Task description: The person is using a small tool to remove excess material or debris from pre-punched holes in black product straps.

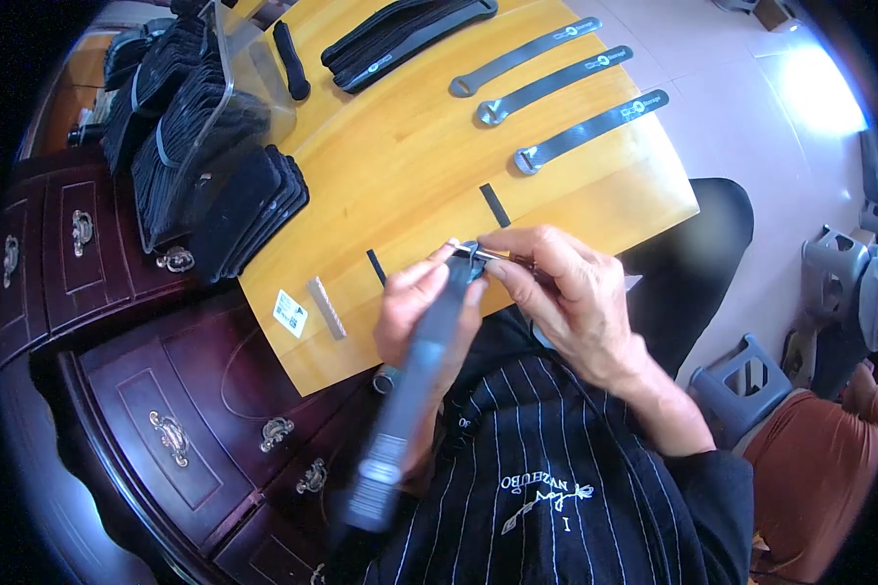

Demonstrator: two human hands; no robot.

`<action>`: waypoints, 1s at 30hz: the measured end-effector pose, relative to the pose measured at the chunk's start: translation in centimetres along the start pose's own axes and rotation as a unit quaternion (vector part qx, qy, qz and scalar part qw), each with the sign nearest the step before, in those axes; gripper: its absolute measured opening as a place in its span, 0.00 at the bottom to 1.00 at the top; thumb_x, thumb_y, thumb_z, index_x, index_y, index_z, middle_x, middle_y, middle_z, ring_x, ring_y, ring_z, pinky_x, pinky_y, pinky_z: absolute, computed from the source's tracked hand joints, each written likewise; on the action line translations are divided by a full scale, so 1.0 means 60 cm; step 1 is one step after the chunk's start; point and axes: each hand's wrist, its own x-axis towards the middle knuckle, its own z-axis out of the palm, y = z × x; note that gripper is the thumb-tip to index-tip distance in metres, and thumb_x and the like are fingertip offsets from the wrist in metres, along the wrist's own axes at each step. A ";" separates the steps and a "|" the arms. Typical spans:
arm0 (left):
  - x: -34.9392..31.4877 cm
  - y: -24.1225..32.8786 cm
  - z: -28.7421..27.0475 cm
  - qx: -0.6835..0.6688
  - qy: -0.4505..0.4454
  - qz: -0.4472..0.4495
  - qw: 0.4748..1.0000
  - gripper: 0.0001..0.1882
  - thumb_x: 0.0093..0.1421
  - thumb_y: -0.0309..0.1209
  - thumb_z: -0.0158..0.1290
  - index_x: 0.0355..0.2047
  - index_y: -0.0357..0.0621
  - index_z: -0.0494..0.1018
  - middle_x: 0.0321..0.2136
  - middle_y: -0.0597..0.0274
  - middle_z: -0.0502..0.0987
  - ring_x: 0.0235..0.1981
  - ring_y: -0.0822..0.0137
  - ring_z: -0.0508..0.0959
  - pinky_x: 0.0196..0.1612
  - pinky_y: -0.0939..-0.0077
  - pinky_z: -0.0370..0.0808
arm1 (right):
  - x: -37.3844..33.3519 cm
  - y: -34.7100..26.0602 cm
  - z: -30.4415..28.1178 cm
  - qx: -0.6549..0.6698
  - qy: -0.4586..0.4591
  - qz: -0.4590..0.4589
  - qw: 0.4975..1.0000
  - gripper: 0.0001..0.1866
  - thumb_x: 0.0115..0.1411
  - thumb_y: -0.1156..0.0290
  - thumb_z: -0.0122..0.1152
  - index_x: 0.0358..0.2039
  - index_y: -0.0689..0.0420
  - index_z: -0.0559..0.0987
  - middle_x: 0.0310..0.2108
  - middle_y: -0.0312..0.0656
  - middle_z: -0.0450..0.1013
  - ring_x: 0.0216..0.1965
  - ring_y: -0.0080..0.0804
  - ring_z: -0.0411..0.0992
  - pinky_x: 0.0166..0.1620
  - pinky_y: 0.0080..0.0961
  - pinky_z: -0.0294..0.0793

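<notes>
My left hand (421,307) grips the grey strap (415,390), long axis toward my chest; right hand (566,292) pinches its metal buckle (470,252) at the far end.

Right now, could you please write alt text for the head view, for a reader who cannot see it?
Two bare hands work on one grey strap: the left hand holds the grey strap, and the right hand pinches a small metal piece at its top end. Three finished straps lie in a row on the wooden table.
</notes>
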 end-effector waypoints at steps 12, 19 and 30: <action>0.007 0.039 0.009 -0.383 -0.050 -0.319 0.866 0.18 0.59 0.25 0.56 0.46 0.34 0.63 0.38 0.53 0.73 0.35 0.67 0.77 0.38 0.75 0.78 | -0.013 -0.018 -0.033 -0.128 -0.059 -0.067 0.988 0.11 0.57 0.67 0.59 0.41 0.52 0.78 0.22 0.36 0.67 0.23 0.33 0.73 0.26 0.27 0.71; 0.010 0.054 0.006 -0.379 -0.065 -0.319 0.866 0.13 0.60 0.21 0.51 0.44 0.32 0.64 0.36 0.52 0.73 0.31 0.67 0.77 0.35 0.74 0.78 | -0.013 -0.016 -0.042 -0.130 -0.055 -0.082 0.987 0.12 0.56 0.68 0.59 0.41 0.52 0.78 0.23 0.36 0.68 0.24 0.33 0.73 0.27 0.28 0.72; 0.001 0.075 0.002 -0.400 -0.065 -0.488 0.773 0.15 0.65 0.37 0.33 0.39 0.38 0.63 0.27 0.56 0.70 0.24 0.64 0.73 0.24 0.74 0.72 | 0.013 -0.014 -0.035 -0.182 -0.070 -0.160 0.968 0.11 0.56 0.69 0.60 0.40 0.53 0.79 0.24 0.35 0.70 0.25 0.30 0.75 0.27 0.25 0.73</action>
